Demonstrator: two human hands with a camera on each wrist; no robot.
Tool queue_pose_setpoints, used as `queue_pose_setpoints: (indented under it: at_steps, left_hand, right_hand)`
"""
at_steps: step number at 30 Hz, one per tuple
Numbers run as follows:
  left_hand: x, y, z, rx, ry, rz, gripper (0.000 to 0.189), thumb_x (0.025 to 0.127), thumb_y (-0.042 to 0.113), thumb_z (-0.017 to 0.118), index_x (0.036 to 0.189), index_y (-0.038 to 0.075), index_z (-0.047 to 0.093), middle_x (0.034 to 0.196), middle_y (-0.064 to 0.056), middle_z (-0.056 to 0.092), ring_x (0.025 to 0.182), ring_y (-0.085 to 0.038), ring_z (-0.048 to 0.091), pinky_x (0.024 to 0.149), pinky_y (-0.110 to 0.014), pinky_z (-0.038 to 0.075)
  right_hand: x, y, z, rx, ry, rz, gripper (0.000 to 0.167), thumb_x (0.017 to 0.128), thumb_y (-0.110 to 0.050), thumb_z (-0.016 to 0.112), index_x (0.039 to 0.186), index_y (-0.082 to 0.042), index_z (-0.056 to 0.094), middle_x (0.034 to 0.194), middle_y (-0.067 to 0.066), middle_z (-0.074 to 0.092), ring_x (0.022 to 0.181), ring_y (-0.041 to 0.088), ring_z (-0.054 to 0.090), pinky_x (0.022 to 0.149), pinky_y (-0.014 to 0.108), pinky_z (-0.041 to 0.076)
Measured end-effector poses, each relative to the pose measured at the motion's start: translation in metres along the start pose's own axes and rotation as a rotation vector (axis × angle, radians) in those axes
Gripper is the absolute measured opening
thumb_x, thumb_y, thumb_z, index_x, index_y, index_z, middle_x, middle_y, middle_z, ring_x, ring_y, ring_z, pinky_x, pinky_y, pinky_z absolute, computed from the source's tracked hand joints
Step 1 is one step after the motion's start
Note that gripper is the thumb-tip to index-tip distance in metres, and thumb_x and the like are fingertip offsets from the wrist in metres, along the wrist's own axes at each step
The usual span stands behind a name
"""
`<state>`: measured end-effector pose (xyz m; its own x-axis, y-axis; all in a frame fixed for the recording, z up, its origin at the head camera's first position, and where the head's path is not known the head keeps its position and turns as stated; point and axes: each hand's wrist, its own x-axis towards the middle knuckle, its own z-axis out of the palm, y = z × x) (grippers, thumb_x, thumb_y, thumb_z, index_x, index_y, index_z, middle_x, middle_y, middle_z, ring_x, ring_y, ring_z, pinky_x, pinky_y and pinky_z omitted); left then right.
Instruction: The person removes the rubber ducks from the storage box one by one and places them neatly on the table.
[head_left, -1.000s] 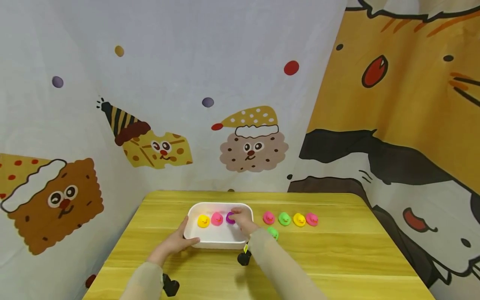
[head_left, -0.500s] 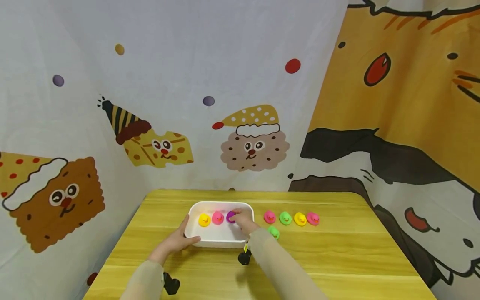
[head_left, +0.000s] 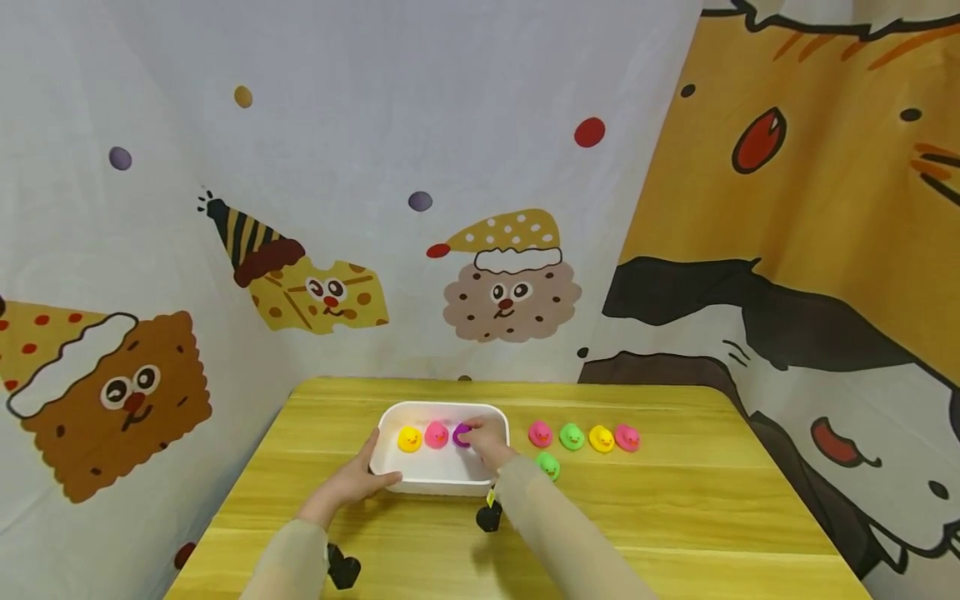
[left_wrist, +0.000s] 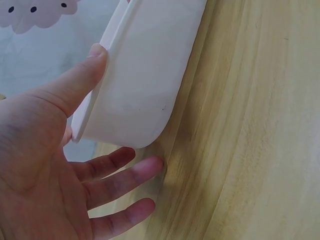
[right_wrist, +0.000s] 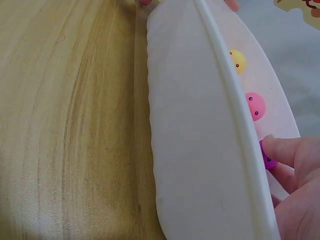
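Observation:
A white plastic tray (head_left: 442,487) stands on the table with a yellow rubber duck (head_left: 408,439) and a pink rubber duck (head_left: 437,434) in a row inside. To their right is a purple rubber duck (right_wrist: 269,161), also within the tray, pinched between the thumb and fingers of my right hand (head_left: 487,442), which partly covers it. My left hand (head_left: 352,482) holds the tray's left end, its thumb on the front rim. In the left wrist view, three fingers of that hand spread loosely beside the tray's corner.
Right of the tray, a pink duck (head_left: 540,433), a green duck (head_left: 572,437), a yellow duck (head_left: 601,438) and another pink duck (head_left: 627,437) form a row. One more green duck (head_left: 548,466) sits nearer. A printed curtain (head_left: 360,150) hangs behind the wooden table (head_left: 675,517).
Both hands keep their places on the tray and the purple duck. The head view has shifted very slightly.

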<state>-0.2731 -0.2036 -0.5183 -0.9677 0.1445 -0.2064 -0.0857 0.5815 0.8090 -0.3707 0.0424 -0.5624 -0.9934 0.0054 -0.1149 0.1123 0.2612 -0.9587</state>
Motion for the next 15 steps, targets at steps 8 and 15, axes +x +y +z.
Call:
queue_pose_setpoints:
  at_steps: [8,15]
  left_hand:
    - [-0.001,0.001,0.0,-0.012,-0.001,-0.011,0.107,0.085,0.036,0.075,0.155,0.004,0.001,0.15,-0.036,0.022,0.1,-0.036,0.05,0.08,-0.039,0.046]
    - [-0.001,0.001,0.0,-0.011,0.002,-0.002,0.107,0.085,0.035,0.076,0.155,0.003,0.001,0.149,-0.037,0.023,0.096,-0.035,0.052,0.077,-0.039,0.047]
  right_hand:
    - [-0.02,-0.022,-0.003,-0.005,0.011,0.005,0.024,0.079,0.008,0.071,0.103,0.011,0.068,0.092,0.016,0.067,0.08,0.023,0.061,0.072,0.032,0.053]
    - [-0.022,-0.026,-0.004,-0.029,-0.008,0.002,0.024,0.083,0.003,0.071,0.107,0.009,0.068,0.096,0.016,0.069,0.083,0.022,0.063,0.075,0.031,0.054]
